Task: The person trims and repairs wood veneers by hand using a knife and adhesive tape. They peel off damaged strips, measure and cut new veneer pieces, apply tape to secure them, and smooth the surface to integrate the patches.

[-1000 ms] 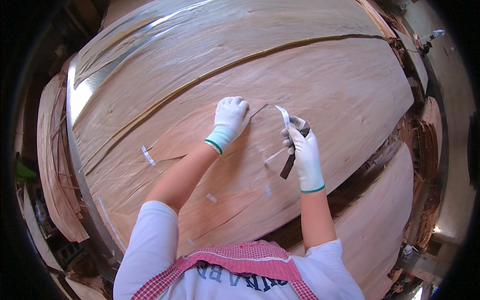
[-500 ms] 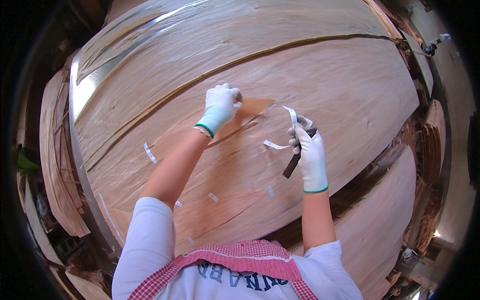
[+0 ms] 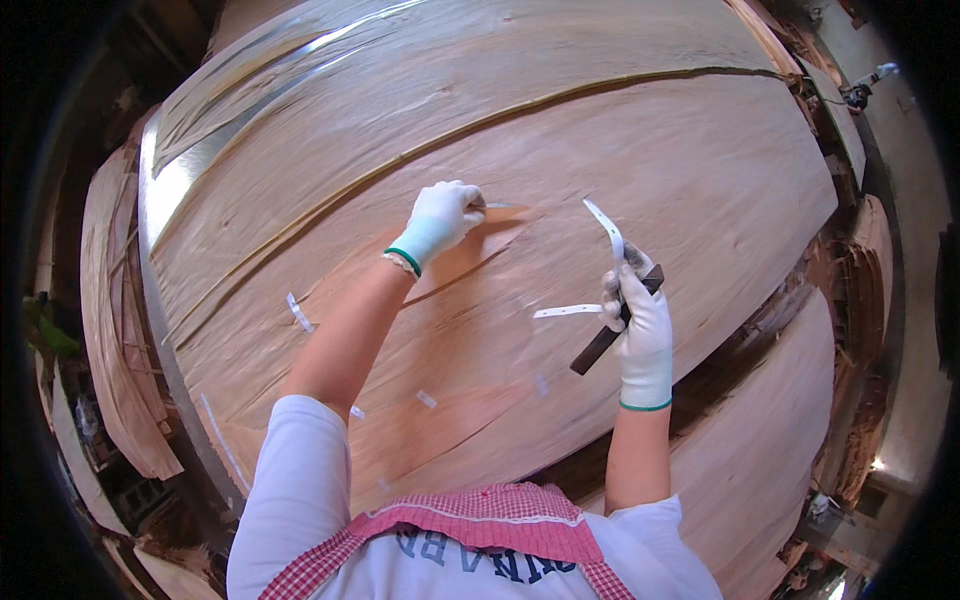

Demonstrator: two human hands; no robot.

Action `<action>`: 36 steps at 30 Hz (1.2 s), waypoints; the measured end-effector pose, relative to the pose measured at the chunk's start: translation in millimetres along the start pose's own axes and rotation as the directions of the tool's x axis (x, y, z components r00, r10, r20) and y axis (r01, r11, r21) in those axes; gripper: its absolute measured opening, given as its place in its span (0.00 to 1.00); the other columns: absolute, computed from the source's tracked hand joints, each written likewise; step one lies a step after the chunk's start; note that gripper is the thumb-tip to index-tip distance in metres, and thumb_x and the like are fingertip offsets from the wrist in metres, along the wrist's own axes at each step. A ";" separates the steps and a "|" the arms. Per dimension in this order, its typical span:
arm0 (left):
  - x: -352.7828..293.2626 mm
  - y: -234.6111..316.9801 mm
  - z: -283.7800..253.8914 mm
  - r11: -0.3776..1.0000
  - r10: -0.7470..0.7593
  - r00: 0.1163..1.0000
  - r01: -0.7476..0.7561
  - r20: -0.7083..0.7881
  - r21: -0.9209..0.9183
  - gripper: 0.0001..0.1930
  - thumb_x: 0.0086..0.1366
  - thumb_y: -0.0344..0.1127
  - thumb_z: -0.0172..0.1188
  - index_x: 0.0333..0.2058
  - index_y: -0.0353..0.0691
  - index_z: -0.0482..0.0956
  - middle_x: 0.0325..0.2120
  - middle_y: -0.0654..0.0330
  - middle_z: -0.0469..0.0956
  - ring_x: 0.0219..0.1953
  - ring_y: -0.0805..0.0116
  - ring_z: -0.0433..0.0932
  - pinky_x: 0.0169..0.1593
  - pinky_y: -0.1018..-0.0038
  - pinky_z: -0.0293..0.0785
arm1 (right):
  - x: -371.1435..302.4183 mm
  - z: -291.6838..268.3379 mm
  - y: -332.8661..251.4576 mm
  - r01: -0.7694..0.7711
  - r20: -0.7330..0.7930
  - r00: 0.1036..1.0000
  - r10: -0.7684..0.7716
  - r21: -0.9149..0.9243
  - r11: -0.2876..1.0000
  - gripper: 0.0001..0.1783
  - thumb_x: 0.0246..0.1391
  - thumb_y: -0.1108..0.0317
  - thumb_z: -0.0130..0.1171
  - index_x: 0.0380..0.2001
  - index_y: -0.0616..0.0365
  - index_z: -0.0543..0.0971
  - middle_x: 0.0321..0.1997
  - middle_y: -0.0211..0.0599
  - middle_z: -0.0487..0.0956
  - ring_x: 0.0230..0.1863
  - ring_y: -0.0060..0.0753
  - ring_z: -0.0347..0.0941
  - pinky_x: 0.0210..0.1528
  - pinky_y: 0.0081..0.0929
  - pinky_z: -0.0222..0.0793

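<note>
A pale wood veneer sheet (image 3: pixel 700 180) lies spread before me. My left hand (image 3: pixel 445 220), in a white glove with a green cuff, is closed in a pinch low over an orange-brown pointed veneer piece (image 3: pixel 497 218). A small pale bit shows at its fingertips; I cannot make out what it is. My right hand (image 3: pixel 638 315), gloved alike with greyish fingertips, is closed round a dark, flat, bar-like tool (image 3: pixel 597 350) and white dotted tape (image 3: pixel 605 225). Two tape ends stick out, one upward and one to the left. This hand is held above the sheet.
Short pieces of white tape (image 3: pixel 299 312) are stuck on the veneer at left and near me. A long dark-edged seam (image 3: pixel 400 160) curves across the sheet. Stacked veneer (image 3: pixel 115 320) stands at left, and another sheet (image 3: pixel 750 440) lies at lower right beyond a dark gap.
My right hand has moved right and slightly nearer with the tool and tape. My left hand has lowered slightly; less of the orange-brown veneer piece shows beside it.
</note>
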State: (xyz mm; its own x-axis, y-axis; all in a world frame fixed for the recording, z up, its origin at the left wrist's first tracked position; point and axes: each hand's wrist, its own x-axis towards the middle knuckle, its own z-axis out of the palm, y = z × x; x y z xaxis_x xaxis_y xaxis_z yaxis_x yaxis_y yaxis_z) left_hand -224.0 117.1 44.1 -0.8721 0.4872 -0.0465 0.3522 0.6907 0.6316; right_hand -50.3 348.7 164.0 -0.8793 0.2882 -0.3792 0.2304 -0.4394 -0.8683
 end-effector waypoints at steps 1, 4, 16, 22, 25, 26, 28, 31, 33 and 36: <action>0.1 1.3 3.0 0.998 0.018 1.000 -0.017 -0.018 0.061 0.08 0.56 0.37 0.61 0.34 0.44 0.83 0.35 0.53 0.81 0.41 0.53 0.79 0.45 0.62 0.75 | 1.6 -2.3 1.9 -0.009 -0.011 1.000 0.009 -0.009 1.000 0.14 0.65 0.67 0.52 0.52 0.54 0.73 0.29 0.26 0.75 0.21 0.09 0.67 0.18 0.07 0.56; 0.5 2.4 7.7 0.983 0.058 0.996 -0.045 -0.069 0.178 0.07 0.56 0.38 0.61 0.32 0.46 0.82 0.33 0.55 0.80 0.39 0.54 0.79 0.44 0.61 0.75 | 9.3 -7.5 8.4 -0.007 -0.022 1.000 0.006 -0.068 0.998 0.15 0.65 0.66 0.53 0.53 0.54 0.73 0.30 0.25 0.76 0.21 0.09 0.67 0.19 0.07 0.56; -5.3 2.0 15.9 0.977 0.085 0.982 -0.049 -0.167 0.209 0.06 0.56 0.36 0.62 0.32 0.44 0.80 0.31 0.55 0.78 0.38 0.53 0.77 0.43 0.61 0.74 | 61.3 32.9 23.1 -0.051 0.116 0.989 0.086 -0.281 0.958 0.14 0.62 0.65 0.55 0.51 0.54 0.76 0.30 0.25 0.79 0.21 0.09 0.67 0.20 0.10 0.59; -5.3 17.2 5.1 0.968 0.096 0.982 -0.055 -0.160 0.243 0.13 0.56 0.34 0.62 0.41 0.44 0.78 0.40 0.56 0.78 0.46 0.54 0.75 0.51 0.63 0.71 | 85.2 2.3 68.5 -0.209 -0.041 0.976 0.213 -0.430 0.878 0.14 0.61 0.67 0.54 0.49 0.57 0.77 0.29 0.27 0.78 0.20 0.12 0.67 0.19 0.11 0.59; 1.6 20.6 17.6 0.874 0.344 0.897 -0.197 -0.278 0.445 0.18 0.57 0.32 0.59 0.48 0.44 0.75 0.48 0.56 0.76 0.53 0.56 0.73 0.58 0.64 0.67 | 85.8 1.6 71.1 -0.203 -0.034 0.977 0.211 -0.462 0.864 0.16 0.61 0.67 0.53 0.51 0.58 0.77 0.29 0.27 0.78 0.20 0.11 0.66 0.19 0.10 0.58; 4.2 21.3 23.8 0.806 0.459 0.837 -0.251 -0.299 0.536 0.20 0.57 0.31 0.58 0.51 0.44 0.74 0.51 0.57 0.75 0.55 0.56 0.72 0.60 0.65 0.66 | 85.7 1.7 71.5 -0.201 -0.029 0.977 0.212 -0.472 0.858 0.16 0.61 0.67 0.53 0.51 0.58 0.77 0.30 0.27 0.79 0.20 0.11 0.66 0.19 0.10 0.58; 8.6 25.5 33.2 0.769 0.570 0.804 -0.450 -0.168 0.453 0.21 0.60 0.30 0.54 0.53 0.43 0.73 0.55 0.57 0.73 0.58 0.58 0.70 0.63 0.65 0.64 | 86.4 0.2 72.3 -0.200 -0.029 0.977 0.212 -0.475 0.857 0.14 0.61 0.67 0.54 0.48 0.58 0.78 0.29 0.27 0.79 0.20 0.12 0.67 0.19 0.11 0.59; 12.2 31.9 36.1 0.734 0.545 0.827 -0.550 0.137 0.399 0.22 0.63 0.29 0.49 0.56 0.44 0.70 0.61 0.55 0.67 0.63 0.59 0.66 0.66 0.64 0.61 | 86.0 -4.9 73.2 -0.192 -0.084 0.981 0.174 -0.555 0.809 0.10 0.60 0.66 0.55 0.41 0.59 0.79 0.27 0.27 0.79 0.20 0.13 0.68 0.20 0.12 0.60; 14.5 38.0 34.5 0.733 0.482 0.843 -0.538 0.240 0.417 0.22 0.63 0.30 0.50 0.58 0.47 0.70 0.63 0.51 0.63 0.64 0.56 0.64 0.67 0.63 0.60 | 85.2 -13.5 75.5 -0.187 -0.110 0.982 0.152 -0.590 0.785 0.08 0.59 0.66 0.57 0.37 0.59 0.80 0.26 0.27 0.79 0.21 0.13 0.69 0.20 0.13 0.61; -4.2 45.3 36.9 0.688 0.491 0.840 -0.536 0.230 0.489 0.22 0.64 0.31 0.50 0.57 0.52 0.71 0.64 0.44 0.60 0.65 0.48 0.62 0.67 0.62 0.60 | 69.9 -19.8 80.0 -0.195 -0.139 0.980 0.141 -0.546 0.815 0.08 0.58 0.65 0.59 0.31 0.58 0.79 0.24 0.27 0.78 0.20 0.13 0.69 0.20 0.14 0.61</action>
State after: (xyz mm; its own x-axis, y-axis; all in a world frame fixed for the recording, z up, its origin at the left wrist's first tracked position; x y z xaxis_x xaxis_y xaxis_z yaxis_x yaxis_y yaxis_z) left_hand -191.8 166.0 44.3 -0.4815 0.8715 0.0929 0.8760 0.4754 0.0810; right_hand -85.1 350.5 61.6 -0.7712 0.3391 -0.5388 0.5867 0.0499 -0.8083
